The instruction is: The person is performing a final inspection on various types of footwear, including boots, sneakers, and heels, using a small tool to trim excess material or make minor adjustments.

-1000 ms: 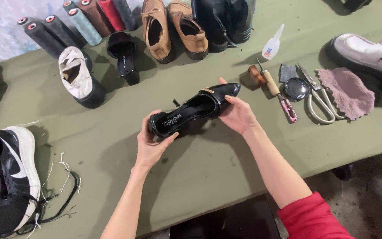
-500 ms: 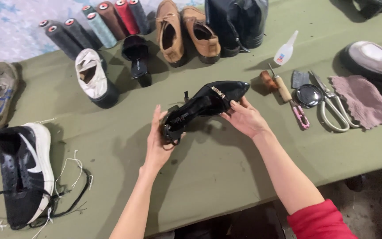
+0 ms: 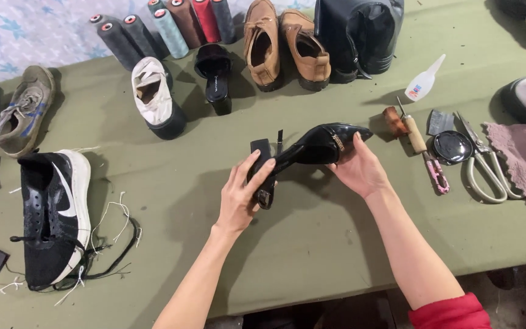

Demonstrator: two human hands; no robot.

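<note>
A glossy black high-heeled shoe [image 3: 318, 148] with a small gold buckle is held over the green table [image 3: 312, 244], turned on its side with its pointed toe to the right. My left hand [image 3: 243, 196] grips the heel end, fingers wrapped around the block heel and strap. My right hand [image 3: 360, 170] cups the toe part from below, thumb along the side. Both forearms reach in from the bottom edge; the right one ends in a red sleeve [image 3: 452, 312].
Left: a black-and-white sneaker [image 3: 53, 213] with loose laces, a grey sneaker [image 3: 22, 113], a white shoe [image 3: 153, 97]. Back: thread cones [image 3: 165, 27], a black mule [image 3: 214, 76], brown shoes [image 3: 284, 45], black boots [image 3: 357, 36]. Right: glue bottle [image 3: 424, 79], awl [image 3: 415, 137], scissors [image 3: 482, 164], pink cloth [image 3: 525, 158].
The shoe has been rolled from sole-down, opening up, onto its side, with the heel now toward me. My left hand shifted onto the heel. The camera view drifted, moving the table contents rightward.
</note>
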